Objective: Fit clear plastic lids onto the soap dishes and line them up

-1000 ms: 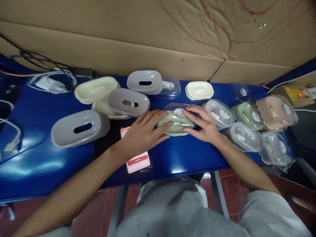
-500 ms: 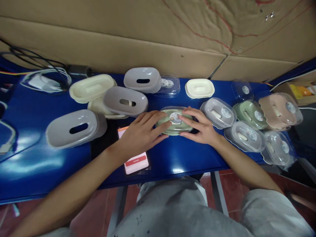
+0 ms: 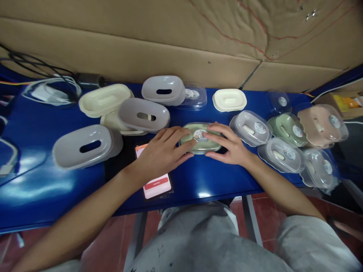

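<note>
A green oval soap box (image 3: 202,148) with a clear cover and a round label lies on the blue table in front of me. My left hand (image 3: 166,149) grips its left end, with fingertips on the cover and the thumb at the near edge. From the other end my right hand (image 3: 229,145) holds it, fingers spread over the cover and thumb along the near side. Below my left wrist is a phone (image 3: 156,185) with a lit screen, partly hidden by that hand. To the right of my right hand sits a covered grey soap box (image 3: 251,128).
Grey slotted shells (image 3: 85,147) and cream trays (image 3: 105,100) lie at left. A lone cream tray (image 3: 229,100) is at the back. More covered boxes, including a pink one (image 3: 321,122), cluster at right. Cables (image 3: 51,90) lie back left, against a cardboard wall (image 3: 159,56).
Both hands stay on the green soap box with almost the same grip. The right fingers have shifted very slightly on the cover. The whole view has moved a little.
</note>
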`<state>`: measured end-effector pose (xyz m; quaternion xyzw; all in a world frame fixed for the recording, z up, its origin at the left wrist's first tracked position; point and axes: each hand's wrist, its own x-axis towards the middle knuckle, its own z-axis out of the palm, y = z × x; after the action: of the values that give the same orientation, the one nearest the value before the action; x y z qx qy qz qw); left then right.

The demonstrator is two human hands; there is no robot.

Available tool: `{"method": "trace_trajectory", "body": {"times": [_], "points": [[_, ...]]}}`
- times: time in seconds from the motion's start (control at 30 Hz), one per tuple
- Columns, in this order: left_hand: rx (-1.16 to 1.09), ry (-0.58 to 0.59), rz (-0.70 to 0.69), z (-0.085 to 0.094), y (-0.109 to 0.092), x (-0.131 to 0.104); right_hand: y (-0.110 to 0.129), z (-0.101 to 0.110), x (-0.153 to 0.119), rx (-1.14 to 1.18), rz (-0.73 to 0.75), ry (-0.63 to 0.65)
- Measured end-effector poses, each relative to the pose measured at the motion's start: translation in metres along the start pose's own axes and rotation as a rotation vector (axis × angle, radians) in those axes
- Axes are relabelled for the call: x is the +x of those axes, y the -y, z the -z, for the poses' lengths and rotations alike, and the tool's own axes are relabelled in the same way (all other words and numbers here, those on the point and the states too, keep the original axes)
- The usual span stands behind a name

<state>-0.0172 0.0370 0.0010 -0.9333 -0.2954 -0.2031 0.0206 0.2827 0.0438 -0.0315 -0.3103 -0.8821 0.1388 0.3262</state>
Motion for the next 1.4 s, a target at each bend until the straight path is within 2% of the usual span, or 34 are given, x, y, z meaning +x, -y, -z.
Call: {"method": "trace_trajectory", "body": {"times": [0.4, 0.67, 1.1, 1.4], "points": [[0.047, -0.028, -0.038, 0.0014, -0.0003, 0.0016, 0.0027, -0.0003, 0.0013, -0.067, 0.062, 0.043], [0.079, -0.006, -0.035, 0.0026, -0.0002, 0.001, 0.0077, 0.0021, 0.0017, -0.1, 0.0, 0.156], [0.079, -0.052, -0.054, 0.0008, 0.0, 0.0017, 0.0049, -0.002, -0.0011, -0.126, 0.05, 0.113], [0.103, -0.022, -0.057, 0.0033, -0.0009, 0.0018, 0.0055, -0.0008, -0.0005, -0.149, 0.044, 0.133]]}}
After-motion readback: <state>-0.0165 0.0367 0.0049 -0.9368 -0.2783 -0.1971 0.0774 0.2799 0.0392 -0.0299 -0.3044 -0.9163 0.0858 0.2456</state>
